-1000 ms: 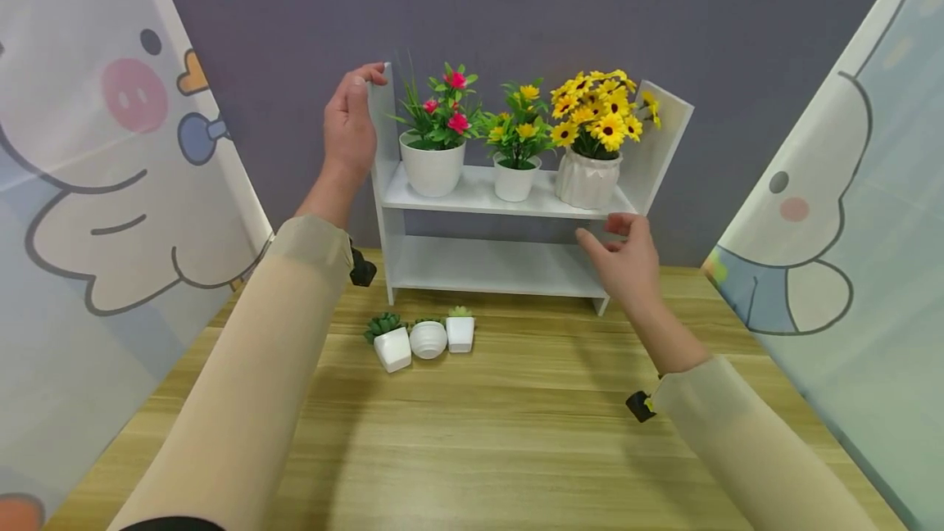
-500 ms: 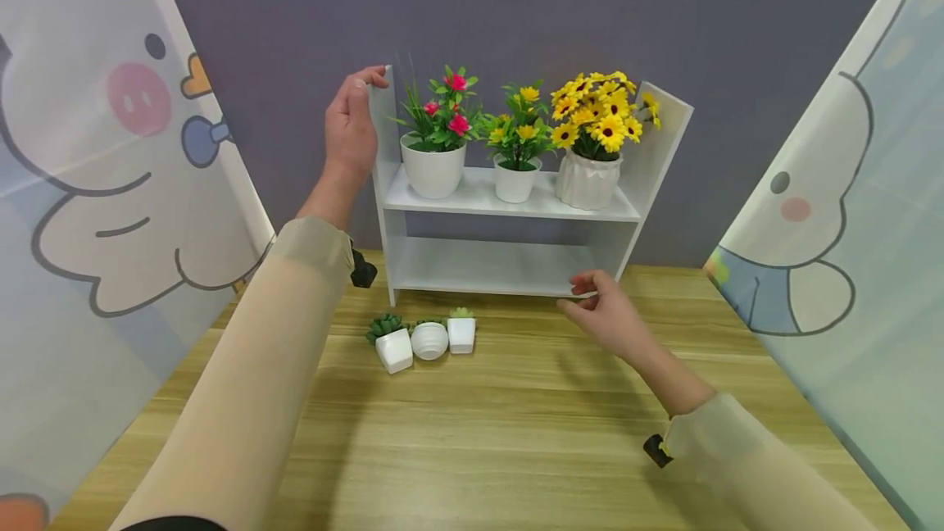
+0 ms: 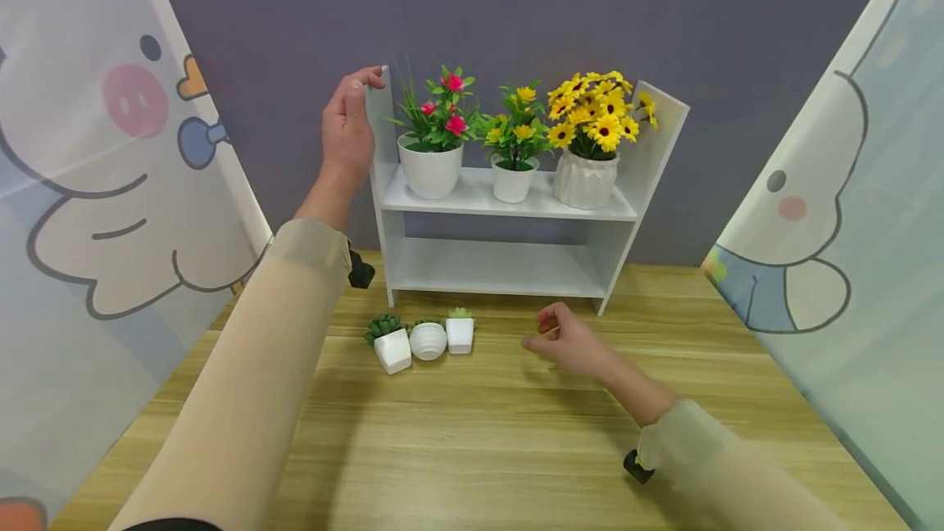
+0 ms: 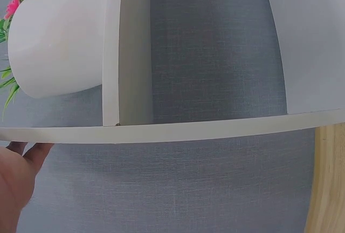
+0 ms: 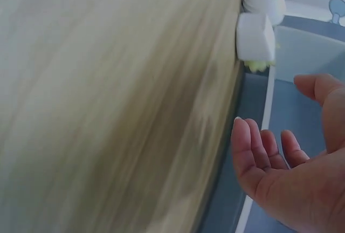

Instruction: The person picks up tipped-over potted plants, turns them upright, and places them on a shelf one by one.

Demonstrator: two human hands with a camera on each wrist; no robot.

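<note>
From the head view, a white shelf (image 3: 501, 265) stood at the back of a wooden table (image 3: 472, 433), before a dark grey wall (image 3: 531, 6). On its upper board, from left to right, sat a pot of pink flowers (image 3: 431, 172), a small pot of yellow flowers (image 3: 513, 183) and a ribbed pot of sunflowers (image 3: 586, 180). The left hand (image 3: 349, 125) touched the shelf's left side panel (image 3: 384, 117) near the top, its thumb apart from it; whether the fingers hooked round the edge, I could not tell. The right hand (image 3: 571, 342) was free, fingers loosely bent, over the table before the shelf's right end. To its left, three pots lay tipped in a row: a square pot (image 3: 392, 351), a round pot (image 3: 428, 341) and a second square pot (image 3: 460, 336).

In the left wrist view, fingers of the left hand met the outer face of the side panel.

In the right wrist view, the right hand's thumb stood apart from its fingers, with nothing between them; the table's surface was blurred.
</note>
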